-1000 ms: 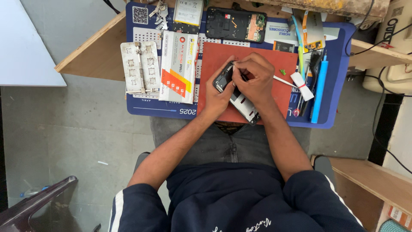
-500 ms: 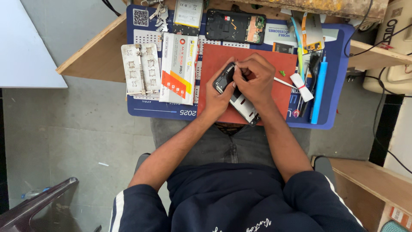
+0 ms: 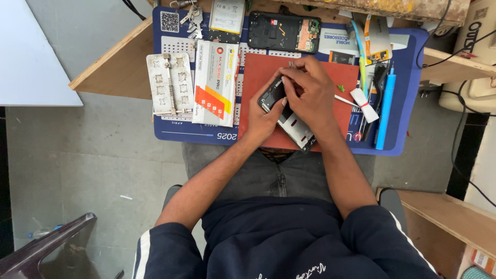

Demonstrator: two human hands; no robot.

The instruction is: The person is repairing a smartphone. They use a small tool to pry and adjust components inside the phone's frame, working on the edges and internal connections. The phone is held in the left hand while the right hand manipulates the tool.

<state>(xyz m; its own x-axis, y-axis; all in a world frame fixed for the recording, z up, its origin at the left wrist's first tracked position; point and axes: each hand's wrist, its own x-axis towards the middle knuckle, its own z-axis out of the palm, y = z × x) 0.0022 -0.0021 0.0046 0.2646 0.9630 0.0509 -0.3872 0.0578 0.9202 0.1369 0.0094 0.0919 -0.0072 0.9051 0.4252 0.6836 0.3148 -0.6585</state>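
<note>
A phone (image 3: 289, 116) lies on a pad (image 3: 263, 77) on the mat (image 3: 403, 139); a box (image 3: 216, 83) lies left of the pad, tools (image 3: 383, 103) right, another phone (image 3: 284, 32) behind.

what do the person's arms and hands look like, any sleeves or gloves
Both hands, the left hand and the right hand, are bare: no gloves, and no rings or watch visible. The forearms are uncovered. Dark navy sleeves end around the elbows, each with a white stripe down the outer side.
</note>
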